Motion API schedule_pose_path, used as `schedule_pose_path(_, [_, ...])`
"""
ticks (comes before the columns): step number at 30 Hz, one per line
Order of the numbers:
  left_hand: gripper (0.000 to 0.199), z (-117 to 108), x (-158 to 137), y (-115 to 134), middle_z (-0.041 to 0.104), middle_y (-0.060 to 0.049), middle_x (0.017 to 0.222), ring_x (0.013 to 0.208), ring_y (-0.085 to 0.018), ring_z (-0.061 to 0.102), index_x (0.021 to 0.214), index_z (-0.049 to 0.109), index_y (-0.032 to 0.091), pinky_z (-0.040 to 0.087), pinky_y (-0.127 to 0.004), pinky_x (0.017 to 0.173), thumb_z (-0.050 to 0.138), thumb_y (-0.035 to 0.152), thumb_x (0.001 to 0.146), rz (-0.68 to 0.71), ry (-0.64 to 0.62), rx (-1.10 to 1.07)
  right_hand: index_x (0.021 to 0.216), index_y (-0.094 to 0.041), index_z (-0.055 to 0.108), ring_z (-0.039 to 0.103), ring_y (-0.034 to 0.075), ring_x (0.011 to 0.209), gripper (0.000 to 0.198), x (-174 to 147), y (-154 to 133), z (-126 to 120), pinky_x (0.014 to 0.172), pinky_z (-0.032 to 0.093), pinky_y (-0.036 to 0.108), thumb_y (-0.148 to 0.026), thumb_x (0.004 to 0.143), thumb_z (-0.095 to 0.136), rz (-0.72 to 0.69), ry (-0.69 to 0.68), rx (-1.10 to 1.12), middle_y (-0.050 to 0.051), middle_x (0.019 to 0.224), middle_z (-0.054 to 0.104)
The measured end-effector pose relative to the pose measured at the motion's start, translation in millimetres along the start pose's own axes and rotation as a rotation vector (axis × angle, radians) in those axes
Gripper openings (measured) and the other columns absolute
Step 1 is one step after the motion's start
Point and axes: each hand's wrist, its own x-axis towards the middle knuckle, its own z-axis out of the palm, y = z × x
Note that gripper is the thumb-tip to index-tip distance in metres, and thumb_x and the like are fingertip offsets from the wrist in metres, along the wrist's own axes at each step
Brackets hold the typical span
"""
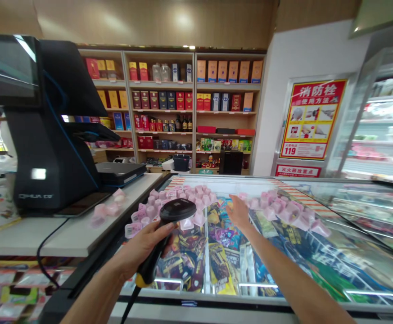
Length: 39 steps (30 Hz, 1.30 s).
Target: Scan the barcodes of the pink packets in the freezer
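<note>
Currently, your left hand (pixel 151 245) is clamped around the black scanner (pixel 178 209), held in front of the left group of pink cups (pixel 199 194) on the glass freezer top (pixel 226 184). Your right hand (pixel 239 212) extends between that group and the right group of pink cups (pixel 290 211); whether its fingers hold anything cannot be determined

The left hand (pixel 149 246) grips a black scanner (pixel 178 209) — the right hand (pixel 239 215) near pink cups (pixel 196 196) atop a freezer (pixel 237 298).
</note>
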Motion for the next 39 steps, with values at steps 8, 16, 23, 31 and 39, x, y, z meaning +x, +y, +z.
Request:
schedule_pose_path(8, [0.027,1.4,-3.6,-1.1,0.052,0.001,0.06,0.05,-0.006,0.044,0.069,0.049,0.016,0.035,-0.019,0.048,0.05,0.042,0.07,-0.012,-0.015,-0.004,0.102,-0.019,0.054,0.054,0.018,0.082,0.044,-23.8,-75.7,24.4,0.074,0.037,0.029,-0.032,0.06,0.057,-0.207,-0.286,0.433,0.005,0.093,0.061])
schedule_pose_path(16, [0.028,6.7,-4.7,2.4,0.05,0.003,0.059,0.049,-0.006,0.043,0.068,0.047,0.016,0.034,-0.019,0.048,0.051,0.043,0.069,-0.003,-0.029,0.0,0.063,-0.017,0.054,0.049,0.01,0.048,0.017,3.0,-33.4,2.2,0.052,0.037,0.024,-0.03,0.064,0.043,0.579,-0.206,1.347,-0.001,0.052,0.056])
schedule_pose_path(23, [0.028,15.5,-2.2,4.5,0.05,0.003,0.058,0.048,-0.006,0.043,0.071,0.049,0.016,0.032,-0.018,0.047,0.051,0.043,0.07,0.004,-0.079,0.012,0.06,-0.017,0.052,0.049,0.009,0.044,0.011,11.3,-5.1,-13.2,0.049,0.038,0.021,-0.022,0.066,0.043,0.746,-0.113,1.627,-0.002,0.047,0.056])
schedule_pose_path(31, [0.027,14.7,-3.1,5.0,0.051,0.003,0.06,0.05,-0.006,0.044,0.068,0.049,0.016,0.035,-0.019,0.05,0.05,0.043,0.07,0.011,-0.072,0.029,0.053,-0.018,0.045,0.039,0.007,0.035,0.014,16.6,2.2,-19.7,0.042,0.034,0.02,-0.024,0.066,0.043,0.718,-0.063,1.625,-0.005,0.036,0.046])
schedule_pose_path(39, [0.027,11.1,-2.7,6.1,0.051,0.002,0.06,0.05,-0.007,0.045,0.069,0.049,0.016,0.036,-0.019,0.05,0.051,0.042,0.07,0.016,-0.035,0.008,0.063,-0.018,0.052,0.051,0.014,0.054,0.013,19.1,12.4,-16.4,0.054,0.04,0.026,-0.028,0.064,0.044,0.6,0.054,1.208,-0.001,0.051,0.055])
